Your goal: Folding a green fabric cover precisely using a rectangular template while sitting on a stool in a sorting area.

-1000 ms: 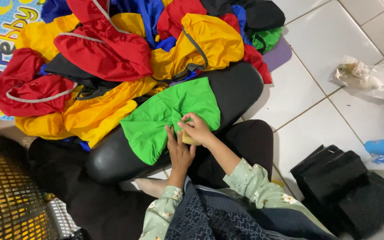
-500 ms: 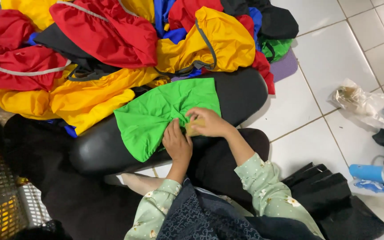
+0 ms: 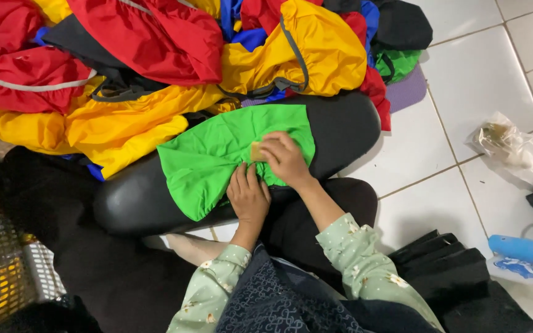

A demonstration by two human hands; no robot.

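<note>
Both arms reach forward from the bottom of the view, sleeves in pale green with a small flower print covering them to the wrists. The left hand (image 3: 248,196) lies palm down, fingers together and pointing ahead, pressing flat. Just ahead and to its right, the right hand (image 3: 286,158) is curled, knuckles up, fingertips pinched together. The two hands sit close, nearly touching, right wrist angled inward.

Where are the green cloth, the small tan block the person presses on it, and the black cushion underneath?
green cloth (image 3: 217,154), head view, on its flat middle.
small tan block (image 3: 256,151), head view, on its exposed left end beside the right hand (image 3: 286,159).
black cushion (image 3: 343,126), head view, on its bare right end.
</note>
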